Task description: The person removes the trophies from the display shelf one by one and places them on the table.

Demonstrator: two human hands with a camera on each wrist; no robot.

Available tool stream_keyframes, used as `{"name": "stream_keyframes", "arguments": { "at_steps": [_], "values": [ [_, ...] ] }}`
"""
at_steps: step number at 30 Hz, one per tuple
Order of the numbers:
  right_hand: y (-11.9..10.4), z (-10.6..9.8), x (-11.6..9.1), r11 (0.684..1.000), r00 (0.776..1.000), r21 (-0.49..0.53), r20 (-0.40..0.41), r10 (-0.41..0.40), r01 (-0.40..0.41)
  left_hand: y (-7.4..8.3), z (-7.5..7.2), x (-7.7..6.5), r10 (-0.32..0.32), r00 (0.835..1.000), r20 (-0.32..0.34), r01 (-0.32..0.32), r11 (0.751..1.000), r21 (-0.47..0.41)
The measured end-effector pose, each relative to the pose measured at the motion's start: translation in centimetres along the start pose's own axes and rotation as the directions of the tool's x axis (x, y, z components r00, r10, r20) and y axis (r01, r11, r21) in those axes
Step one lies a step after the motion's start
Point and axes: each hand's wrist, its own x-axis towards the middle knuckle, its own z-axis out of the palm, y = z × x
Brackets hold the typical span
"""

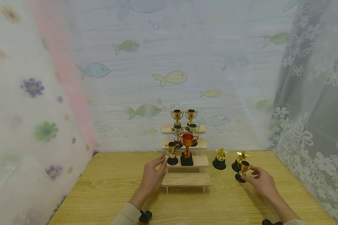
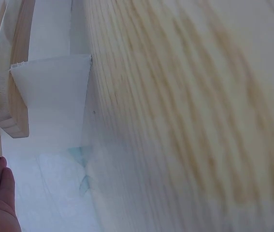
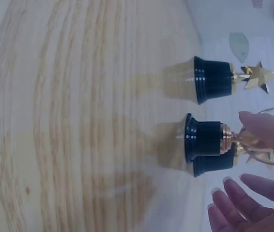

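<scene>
Right hand (image 1: 261,181) pinches a gold cup (image 1: 244,167) before a star trophy (image 1: 237,162); left hand (image 1: 153,173), fingers loose, at the left side of the stepped stand (image 1: 186,179). Step looks like filling the stand; next move likely calls for a level carry leftward, clear of the orange cup (image 1: 187,140).

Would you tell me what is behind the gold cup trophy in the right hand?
A gold star trophy; the gold cup trophy hides part of its black base.
</scene>
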Motion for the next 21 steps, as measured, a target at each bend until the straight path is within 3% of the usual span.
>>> {"name": "stream_keyframes", "arguments": {
  "at_steps": [12, 21],
  "values": [
    [-1.8, -1.3, -0.9, 0.994, 0.990, -0.078, -0.106, -0.089, 0.081, 0.0, 0.0, 0.1, 0.030, 0.999, -0.014, -0.030, 1.000, 0.009],
    [-3.2, -1.9, -1.5, 0.988, 0.981, -0.093, -0.142, -0.132, 0.119, -0.2, 0.0, 0.1, 0.012, 1.000, -0.002, -0.012, 1.000, 0.010]
  ]
}}
